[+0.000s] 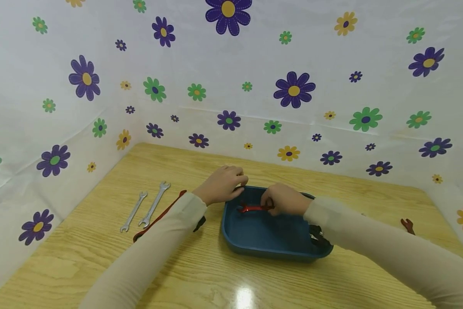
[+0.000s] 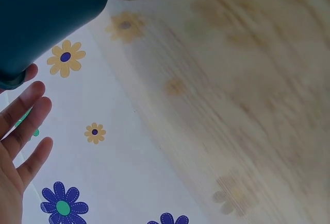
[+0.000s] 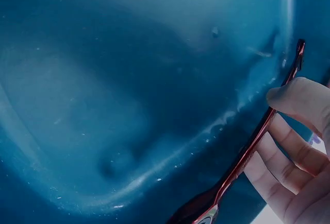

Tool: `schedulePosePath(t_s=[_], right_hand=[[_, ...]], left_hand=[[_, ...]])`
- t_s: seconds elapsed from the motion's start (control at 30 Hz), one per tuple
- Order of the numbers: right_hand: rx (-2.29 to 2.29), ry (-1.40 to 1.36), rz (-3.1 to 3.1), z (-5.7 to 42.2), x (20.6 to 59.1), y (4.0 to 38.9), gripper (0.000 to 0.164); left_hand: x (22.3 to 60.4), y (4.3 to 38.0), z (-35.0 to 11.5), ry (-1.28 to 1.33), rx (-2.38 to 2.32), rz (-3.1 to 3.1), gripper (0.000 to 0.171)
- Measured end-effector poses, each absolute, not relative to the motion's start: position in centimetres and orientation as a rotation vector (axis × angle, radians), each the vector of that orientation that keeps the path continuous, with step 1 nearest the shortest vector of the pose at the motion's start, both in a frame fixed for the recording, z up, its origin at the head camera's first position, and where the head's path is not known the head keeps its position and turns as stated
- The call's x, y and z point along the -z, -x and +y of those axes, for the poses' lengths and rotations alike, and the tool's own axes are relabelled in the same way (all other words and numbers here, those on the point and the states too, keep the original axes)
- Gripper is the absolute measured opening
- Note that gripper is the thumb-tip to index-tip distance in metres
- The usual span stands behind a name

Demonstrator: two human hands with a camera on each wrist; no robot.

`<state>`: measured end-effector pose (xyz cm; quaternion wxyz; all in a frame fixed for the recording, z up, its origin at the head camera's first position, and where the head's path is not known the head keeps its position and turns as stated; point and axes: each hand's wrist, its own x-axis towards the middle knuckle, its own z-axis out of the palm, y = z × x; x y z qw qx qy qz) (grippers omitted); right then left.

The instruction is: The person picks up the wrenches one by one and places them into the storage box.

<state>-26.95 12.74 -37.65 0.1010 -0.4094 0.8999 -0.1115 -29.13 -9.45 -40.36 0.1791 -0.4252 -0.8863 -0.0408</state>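
A blue plastic bin (image 1: 271, 253) stands on the wooden table. My left hand (image 1: 221, 185) is at its far left corner, pinching the rim between thumb and forefinger; in the left wrist view the other fingers (image 2: 25, 126) spread away from the bin wall. Inside the bin, my right hand (image 1: 287, 199) holds a red wrench (image 1: 252, 208) between thumb and fingers, its open jaw end pointing left. The right wrist view shows the wrench's red shank (image 3: 247, 154) along the fingers. Near the bin's right side lies a black-handled tool (image 1: 319, 236), partly hidden by the right sleeve.
Left of the bin lie two silver wrenches (image 1: 132, 214) (image 1: 154, 206) and a long red tool (image 1: 159, 216) partly under the left sleeve. A black tool end (image 1: 199, 224) shows beside that sleeve. Another red wrench (image 1: 408, 225) lies at the right. Flowered sheeting (image 1: 246, 92) surrounds the table.
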Motion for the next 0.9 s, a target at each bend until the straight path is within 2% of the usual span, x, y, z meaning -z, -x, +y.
schedulePosePath(t_s=[0.9], right_hand=[[0.251, 1.168, 2.750, 12.2, 39.4, 26.0, 0.017]], left_hand=[[40.6, 29.1, -9.3, 1.173, 0.116, -2.551, 0.005]])
